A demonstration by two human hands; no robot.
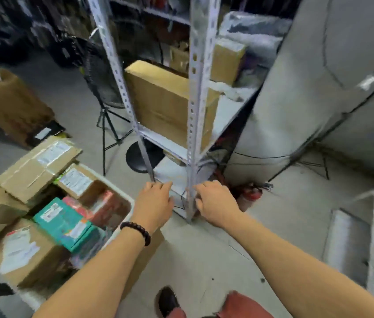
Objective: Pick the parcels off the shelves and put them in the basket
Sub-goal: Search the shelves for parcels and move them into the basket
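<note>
A flat white parcel [171,174] lies on the lowest level of the grey metal shelf rack [195,125]. My left hand [155,203] reaches down to it, and its fingertips touch the parcel's front edge. My right hand [216,204] hovers just right of the rack's front post, fingers loosely curled, with nothing seen in it. A large cardboard box [163,99] stands one level higher, and another box [226,58] sits above it. The white basket [126,203] at lower left holds several parcels, among them a teal box [63,222].
Cardboard boxes [37,166] pile on and around the basket at left. A black fan on a tripod [103,88] stands left of the rack. A red extinguisher [252,193] lies by the rack's foot. Grey fabric-covered bulk [307,88] fills the right side.
</note>
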